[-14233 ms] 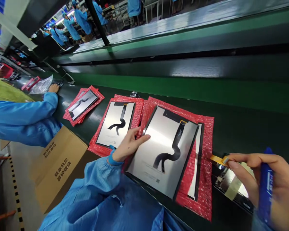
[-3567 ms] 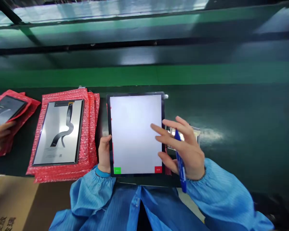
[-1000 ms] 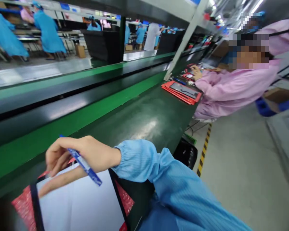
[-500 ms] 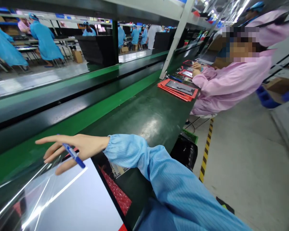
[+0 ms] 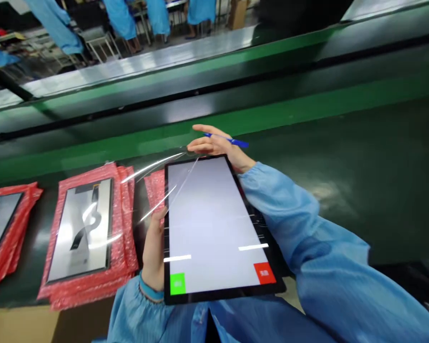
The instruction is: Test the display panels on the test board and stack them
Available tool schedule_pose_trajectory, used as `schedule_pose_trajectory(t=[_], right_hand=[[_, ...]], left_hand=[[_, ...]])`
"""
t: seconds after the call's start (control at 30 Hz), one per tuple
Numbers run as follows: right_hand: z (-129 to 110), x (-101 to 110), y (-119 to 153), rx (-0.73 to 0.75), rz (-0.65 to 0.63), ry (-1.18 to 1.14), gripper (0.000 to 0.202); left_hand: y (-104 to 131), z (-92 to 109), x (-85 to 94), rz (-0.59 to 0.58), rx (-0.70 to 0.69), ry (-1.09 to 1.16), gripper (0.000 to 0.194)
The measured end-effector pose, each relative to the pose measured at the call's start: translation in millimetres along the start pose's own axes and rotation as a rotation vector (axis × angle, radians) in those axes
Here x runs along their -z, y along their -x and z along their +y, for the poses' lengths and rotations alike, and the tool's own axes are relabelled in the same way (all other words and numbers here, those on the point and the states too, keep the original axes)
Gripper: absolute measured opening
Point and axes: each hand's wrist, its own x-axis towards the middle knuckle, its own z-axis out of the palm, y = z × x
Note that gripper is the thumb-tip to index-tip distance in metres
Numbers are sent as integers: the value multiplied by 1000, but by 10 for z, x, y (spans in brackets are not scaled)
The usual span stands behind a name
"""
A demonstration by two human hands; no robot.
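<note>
A black-framed tablet screen (image 5: pixel 210 224), lit white with a green square and a red square at its lower corners, tilts in front of me. My left hand (image 5: pixel 154 247) is closed on its left edge, thumb at the front. Past the top edge is my right hand (image 5: pixel 218 143), a blue pen (image 5: pixel 239 142) tucked across its fingers. Its fingertips pinch the edge of a clear film (image 5: pixel 153 166), which shows mainly as bright streaks over the screen's upper left. Where the film's far edges lie, I cannot make out.
Display panels (image 5: pixel 82 228) lie on stacked red bubble-wrap pouches (image 5: pixel 125 257) at the left, with another such stack (image 5: pixel 21 224) farther left. A green-edged conveyor (image 5: pixel 289 114) runs behind the bench. Cardboard (image 5: pixel 21 324) sits at lower left. Blue-coated people work across the aisle.
The view has swung left and down, bringing my left hand and the pouch stacks into sight. My right hand, with the pen, is now at the screen's top edge, fingertips together on the film.
</note>
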Motion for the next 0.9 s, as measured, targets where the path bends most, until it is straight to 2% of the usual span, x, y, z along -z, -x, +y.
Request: schedule_pose_trajectory(t=[0.1, 0.23, 0.4, 0.57, 0.73, 0.9], right_hand=[[27, -27, 8, 1, 43, 1, 57], [92, -25, -13, -21, 64, 20, 54], [177, 16, -75, -99, 87, 70, 45], [155, -68, -33, -63, 150, 76, 48], [99, -151, -7, -86, 180, 39, 42], [96, -146, -21, -108, 210, 40, 40]], left_hand=[[61, 38, -100, -29, 93, 102, 11], [42, 45, -88, -3, 173, 146, 11], [-35, 10, -13, -80, 83, 73, 21], [-61, -1, 4, -93, 57, 60, 25], [-78, -1, 45, -57, 66, 68, 19], [-80, 3, 38, -31, 56, 60, 18]])
